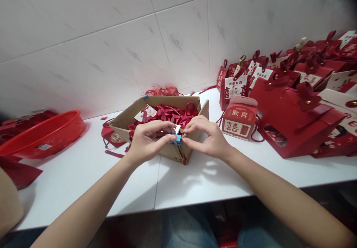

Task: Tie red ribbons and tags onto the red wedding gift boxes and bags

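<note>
A small blue clip point(176, 139) with a pale part above it is pinched between the thumb and fingers of my left hand point(152, 138). At the clip's right edge, the thumb and forefinger of my right hand point(205, 134) close on it too. Both hands are over the near corner of an open cardboard box point(173, 153); whether the clip sits on the box edge is hard to tell. Inside the box lie dark red ribbon straps point(178, 115) and a white printed card point(145, 112). Another small blue piece point(145, 97) is at the box's back left corner.
Many red gift boxes point(235, 88) with strap handles crowd the right side, a small red and cream box point(240, 118) in front. A red plastic basin point(44, 140) stands at left. Flattened red pieces point(113, 136) lie beside the cardboard box. A tiled wall point(111, 36) rises behind.
</note>
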{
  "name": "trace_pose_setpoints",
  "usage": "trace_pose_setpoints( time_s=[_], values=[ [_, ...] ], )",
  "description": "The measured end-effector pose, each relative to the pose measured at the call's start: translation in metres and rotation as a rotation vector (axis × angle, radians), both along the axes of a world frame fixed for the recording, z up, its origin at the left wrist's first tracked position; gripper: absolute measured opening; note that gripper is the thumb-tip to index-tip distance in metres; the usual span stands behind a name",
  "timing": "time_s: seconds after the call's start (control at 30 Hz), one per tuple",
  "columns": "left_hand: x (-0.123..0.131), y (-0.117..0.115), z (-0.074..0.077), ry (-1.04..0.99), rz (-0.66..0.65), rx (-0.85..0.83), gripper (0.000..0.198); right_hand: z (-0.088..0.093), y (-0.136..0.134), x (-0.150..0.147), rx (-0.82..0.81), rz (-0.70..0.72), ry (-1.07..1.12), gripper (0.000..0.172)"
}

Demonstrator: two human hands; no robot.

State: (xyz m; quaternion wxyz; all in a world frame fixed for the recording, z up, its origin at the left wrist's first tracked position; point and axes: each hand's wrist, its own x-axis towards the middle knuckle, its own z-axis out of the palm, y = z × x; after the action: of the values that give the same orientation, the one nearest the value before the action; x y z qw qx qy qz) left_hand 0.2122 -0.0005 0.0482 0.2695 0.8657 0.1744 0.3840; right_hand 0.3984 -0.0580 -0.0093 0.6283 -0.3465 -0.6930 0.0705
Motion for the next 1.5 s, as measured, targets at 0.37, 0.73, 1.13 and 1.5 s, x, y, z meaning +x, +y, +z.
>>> trace_pose_setpoints(
  time_s=[0.37,0.73,1.13,1.5],
  values=[
    [0.002,-0.006,0.000,0.073,0.098,0.220,0.022,-0.002,0.001,-0.001,0.025,0.003,0.025,0.008],
    [0.003,-0.004,0.009,0.197,0.081,0.173,0.027,-0.002,0.001,0.003,0.044,0.074,-0.010,0.011],
    [-0.005,-0.005,0.004,0.280,0.088,0.165,0.041,-0.004,0.003,0.004,0.081,0.090,-0.041,0.012],
    [-0.024,-0.004,-0.031,0.222,0.403,0.443,0.030,-0.001,-0.007,0.012,-0.033,-0.028,-0.186,0.016]
  ],
)
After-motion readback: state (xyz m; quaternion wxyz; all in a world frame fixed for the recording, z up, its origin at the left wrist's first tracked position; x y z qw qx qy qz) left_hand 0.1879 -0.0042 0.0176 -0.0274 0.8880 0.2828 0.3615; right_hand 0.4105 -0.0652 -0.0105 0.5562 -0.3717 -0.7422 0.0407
